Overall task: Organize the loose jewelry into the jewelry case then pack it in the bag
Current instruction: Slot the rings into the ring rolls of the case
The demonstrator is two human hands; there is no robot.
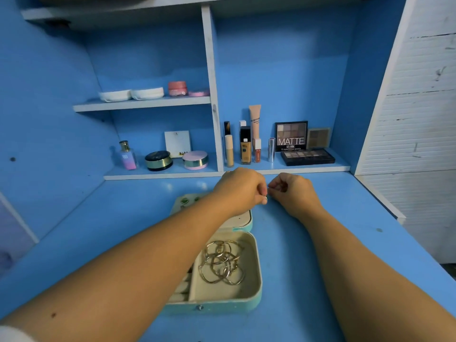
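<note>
— How is the jewelry case [249,298] seen?

— It is laid open near the middle of the blue desk [320,255], with a teal outside and a cream lining. In its near half a tangle of gold hoops and chains [223,264] is held in the large compartment, and padded rolls [182,288] are seen to the left of that. On the far half, the opened lid [243,218], small green pieces [184,201] are pinned; much of it is covered by the left forearm.

— And the hands?

— Both are raised just beyond the case, close together. A small ring-like piece [265,198] is pinched in the fingertips of the left hand [243,188]. The right hand [293,191] is curled with its fingertips drawn together just beside it; whether anything is gripped there cannot be told.

— What writing can be read?

— "MATTE" is printed large on an eyeshadow palette box [291,135] stood at the far right of the low shelf, above a dark palette [307,156] laid flat. "NUD" is made out on a white card [178,143] further left. Other labels on the tubes and bottles are too small to be read.
</note>
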